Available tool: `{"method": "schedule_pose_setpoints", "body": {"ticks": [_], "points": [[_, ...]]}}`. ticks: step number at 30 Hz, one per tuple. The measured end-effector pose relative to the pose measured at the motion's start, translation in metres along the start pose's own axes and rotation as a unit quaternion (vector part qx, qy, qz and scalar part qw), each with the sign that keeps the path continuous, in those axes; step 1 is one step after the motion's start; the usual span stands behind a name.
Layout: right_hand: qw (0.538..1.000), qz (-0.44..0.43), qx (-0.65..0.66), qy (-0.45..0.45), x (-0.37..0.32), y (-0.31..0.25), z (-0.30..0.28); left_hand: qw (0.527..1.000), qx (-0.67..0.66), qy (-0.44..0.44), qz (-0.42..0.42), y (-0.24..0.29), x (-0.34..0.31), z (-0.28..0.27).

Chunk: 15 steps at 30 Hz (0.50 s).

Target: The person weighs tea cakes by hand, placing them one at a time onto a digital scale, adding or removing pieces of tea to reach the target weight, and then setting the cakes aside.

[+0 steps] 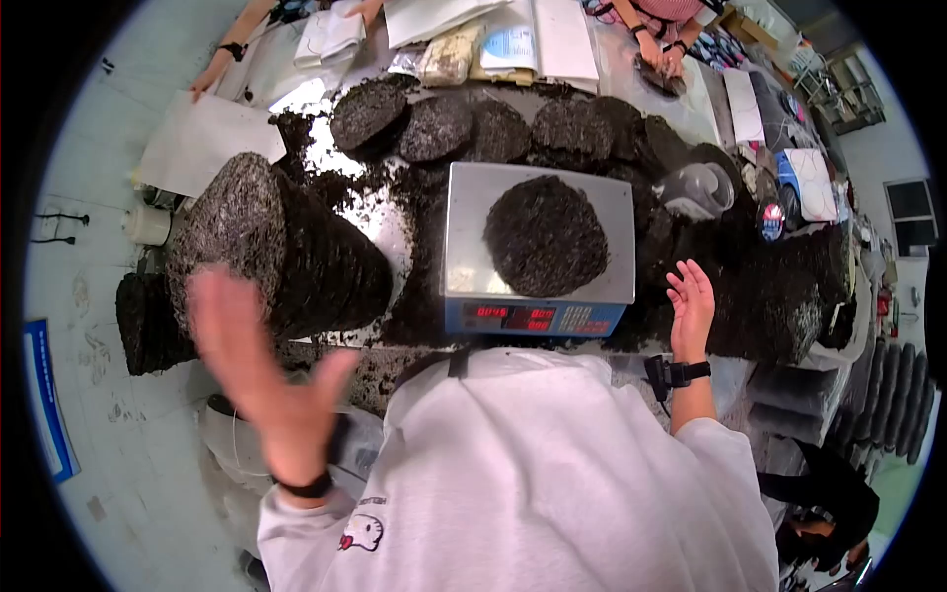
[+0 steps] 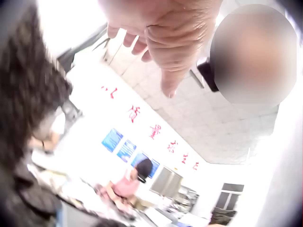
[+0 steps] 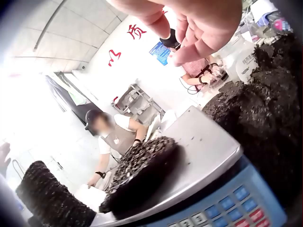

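A dark, rough round cake that looks like dried seaweed (image 1: 547, 237) lies flat on the steel plate of a blue digital scale (image 1: 464, 212), whose red digits are lit. To the left, a thick stack of similar cakes (image 1: 330, 257) lies tipped on its side. My left hand (image 1: 264, 360), blurred, overlaps the near end of that stack with fingers straight and thumb spread; it holds nothing. Right of the scale, my right hand (image 1: 692, 306) is raised with fingers loosely bent and nothing in them. The right wrist view shows the cake (image 3: 142, 165) below that hand.
More dark cakes (image 1: 434, 128) line the back of the table, with loose crumbs around. A clear plastic jug (image 1: 698, 189) lies right of the scale, near more dark stacks (image 1: 779, 296). White sheets (image 1: 212, 143) and other people's hands (image 1: 663, 57) are across the table.
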State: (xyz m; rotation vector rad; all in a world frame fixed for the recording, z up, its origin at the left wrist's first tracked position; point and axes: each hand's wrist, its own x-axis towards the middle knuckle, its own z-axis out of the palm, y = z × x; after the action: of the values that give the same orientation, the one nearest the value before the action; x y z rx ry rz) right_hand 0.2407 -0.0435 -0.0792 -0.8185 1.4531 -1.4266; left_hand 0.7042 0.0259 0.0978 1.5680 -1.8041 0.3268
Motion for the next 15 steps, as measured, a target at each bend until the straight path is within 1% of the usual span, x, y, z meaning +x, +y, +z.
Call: {"method": "schedule_pose_setpoints", "body": {"ticks": [1,2,3,4,5,6,7,8,9,11,13,15], "points": [[1.0,0.01,0.01,-0.011,-0.012,-0.001,0.01,0.998,0.034,0.059,-0.011,-0.014,0.008,-0.013],[1.0,0.014,0.012,-0.007,-0.023,-0.001,0.024,0.998,0.031,0.053,-0.013,-0.041,0.005,-0.016],[1.0,0.017,0.01,-0.004,-0.035,0.001,0.034,0.991,0.103,-0.08,-0.022,-0.072,0.003,-0.018],[0.999,0.02,0.005,-0.025,-0.043,0.0,0.045,0.963,0.172,-0.206,-0.028,-0.093,0.002,-0.02],[0.999,0.021,0.001,-0.046,-0.048,-0.002,0.055,0.965,0.168,-0.201,-0.024,-0.105,0.003,-0.024],[0.998,0.013,-0.009,-0.06,-0.053,-0.005,0.062,0.963,0.153,-0.22,-0.038,-0.114,0.004,-0.027],[0.999,0.014,-0.01,-0.051,-0.062,-0.009,0.068,0.959,0.137,-0.244,-0.053,-0.118,0.004,-0.03],[0.998,0.014,-0.01,-0.055,-0.068,-0.014,0.075,0.955,0.104,-0.273,-0.048,-0.119,0.008,-0.039],[0.998,0.011,-0.008,-0.059,-0.072,-0.017,0.081,0.955,0.102,-0.275,-0.044,-0.118,0.008,-0.036],[0.998,0.006,-0.017,-0.056,-0.081,-0.02,0.085,0.946,0.169,-0.275,-0.012,-0.115,0.008,-0.031],[0.998,0.007,-0.043,-0.054,-0.087,-0.019,0.085,0.948,0.157,-0.277,-0.001,-0.116,0.011,-0.033],[0.997,-0.002,-0.062,-0.056,-0.089,-0.017,0.082,0.941,0.156,-0.3,-0.003,-0.107,0.017,-0.037]]}}
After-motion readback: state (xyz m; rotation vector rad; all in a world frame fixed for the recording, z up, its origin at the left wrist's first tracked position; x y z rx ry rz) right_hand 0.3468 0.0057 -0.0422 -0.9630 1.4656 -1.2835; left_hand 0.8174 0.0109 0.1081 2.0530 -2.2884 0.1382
